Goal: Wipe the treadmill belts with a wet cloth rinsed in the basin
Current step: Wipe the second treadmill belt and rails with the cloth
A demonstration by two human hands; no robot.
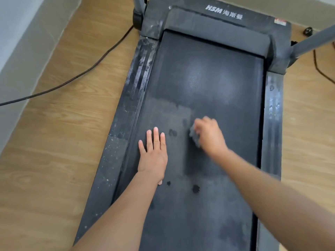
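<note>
A black treadmill belt runs up the middle of the view, dusty grey in its lower half and darker, wet-looking further up. My right hand grips a bunched grey cloth and presses it on the belt near the middle; the hand is blurred. My left hand lies flat on the belt's left part with straight fingers. A few dark wet spots mark the belt near both hands.
Dusty side rails flank the belt, and a grey motor cover with white lettering sits at the far end. A grey upright post rises at the right. A black power cable crosses the wooden floor on the left.
</note>
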